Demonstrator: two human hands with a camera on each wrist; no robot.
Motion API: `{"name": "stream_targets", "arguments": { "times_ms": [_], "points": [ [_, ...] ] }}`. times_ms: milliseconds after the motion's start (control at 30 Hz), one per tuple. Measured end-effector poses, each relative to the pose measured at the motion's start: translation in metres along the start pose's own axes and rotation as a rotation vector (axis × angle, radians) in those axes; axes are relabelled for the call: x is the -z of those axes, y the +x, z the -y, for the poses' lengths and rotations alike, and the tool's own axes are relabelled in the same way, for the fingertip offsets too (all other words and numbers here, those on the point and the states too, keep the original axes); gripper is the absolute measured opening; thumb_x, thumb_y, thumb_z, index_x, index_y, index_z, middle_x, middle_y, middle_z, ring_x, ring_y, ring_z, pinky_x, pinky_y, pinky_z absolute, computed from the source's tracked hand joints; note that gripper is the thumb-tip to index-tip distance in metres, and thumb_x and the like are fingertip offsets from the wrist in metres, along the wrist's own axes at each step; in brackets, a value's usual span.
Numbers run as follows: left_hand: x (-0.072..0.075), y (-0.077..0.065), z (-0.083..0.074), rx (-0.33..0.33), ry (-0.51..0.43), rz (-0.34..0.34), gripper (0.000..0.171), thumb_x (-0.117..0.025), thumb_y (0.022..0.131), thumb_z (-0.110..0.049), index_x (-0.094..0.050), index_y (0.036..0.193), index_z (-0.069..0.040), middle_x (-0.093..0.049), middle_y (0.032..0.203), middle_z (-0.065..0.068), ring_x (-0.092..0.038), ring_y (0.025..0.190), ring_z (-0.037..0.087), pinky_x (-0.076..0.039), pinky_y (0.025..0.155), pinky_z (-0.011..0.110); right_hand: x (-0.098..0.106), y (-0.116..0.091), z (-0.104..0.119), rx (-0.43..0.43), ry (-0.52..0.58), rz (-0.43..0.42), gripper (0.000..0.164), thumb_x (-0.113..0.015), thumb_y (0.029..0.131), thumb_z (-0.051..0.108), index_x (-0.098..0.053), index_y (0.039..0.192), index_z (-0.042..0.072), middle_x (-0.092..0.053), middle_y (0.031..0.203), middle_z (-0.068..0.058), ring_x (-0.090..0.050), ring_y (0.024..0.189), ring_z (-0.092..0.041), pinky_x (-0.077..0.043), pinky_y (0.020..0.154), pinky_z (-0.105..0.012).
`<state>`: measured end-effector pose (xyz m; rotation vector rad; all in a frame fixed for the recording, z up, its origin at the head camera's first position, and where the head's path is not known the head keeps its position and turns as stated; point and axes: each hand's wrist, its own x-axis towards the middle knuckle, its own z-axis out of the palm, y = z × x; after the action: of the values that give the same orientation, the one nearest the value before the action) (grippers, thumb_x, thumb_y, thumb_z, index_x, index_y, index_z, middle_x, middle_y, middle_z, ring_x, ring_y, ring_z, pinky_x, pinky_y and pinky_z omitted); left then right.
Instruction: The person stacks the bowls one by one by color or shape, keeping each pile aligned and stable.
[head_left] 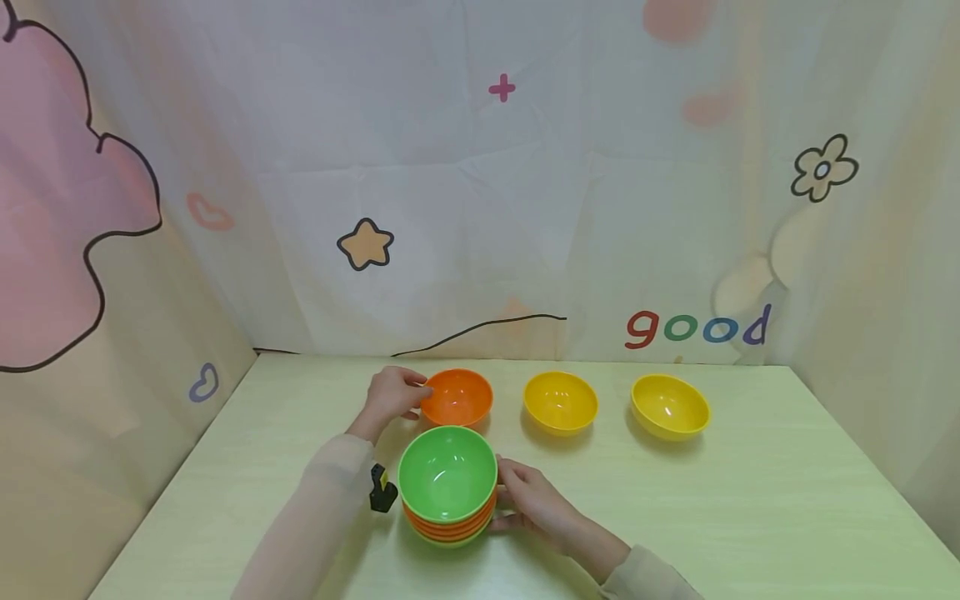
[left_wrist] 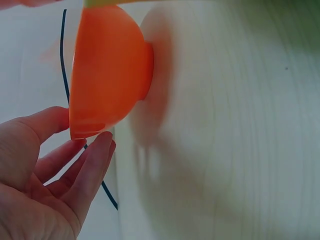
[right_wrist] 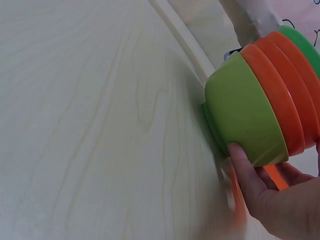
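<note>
My left hand pinches the left rim of an orange bowl, with the thumb at the rim and fingers against the outer wall. In the left wrist view the orange bowl appears side-on. In front of it is a stack of nested bowls: a bright green bowl on top, several orange bowls below, and a light green bowl at the bottom. My right hand holds the stack from its right side. One finger lies on the bottom bowl's wall; others are partly hidden behind the stack.
Two yellow bowls stand in a row to the right of the orange one. A small black object shows beside the left forearm. A printed curtain hangs behind the pale table.
</note>
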<state>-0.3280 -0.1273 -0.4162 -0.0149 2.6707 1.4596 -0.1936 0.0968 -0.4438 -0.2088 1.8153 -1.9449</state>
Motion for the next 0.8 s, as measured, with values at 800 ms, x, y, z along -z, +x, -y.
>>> {"name": "stream_targets", "arguments": {
  "times_ms": [800],
  "points": [
    [-0.0062, -0.0011, -0.0029, 0.015, 0.011, -0.022, 0.03, -0.067, 0.08, -0.005, -0.063, 0.108, 0.005, -0.066, 0.092, 0.021, -0.068, 0.063, 0.022, -0.056, 0.054, 0.028, 0.0, 0.0006, -0.0003, -0.006, 0.003, -0.005, 0.059, -0.036, 0.098, 0.042, -0.04, 0.134, -0.004, -0.054, 0.126, -0.02, -0.06, 0.106, -0.025, -0.056, 0.074, -0.037]
  ]
}}
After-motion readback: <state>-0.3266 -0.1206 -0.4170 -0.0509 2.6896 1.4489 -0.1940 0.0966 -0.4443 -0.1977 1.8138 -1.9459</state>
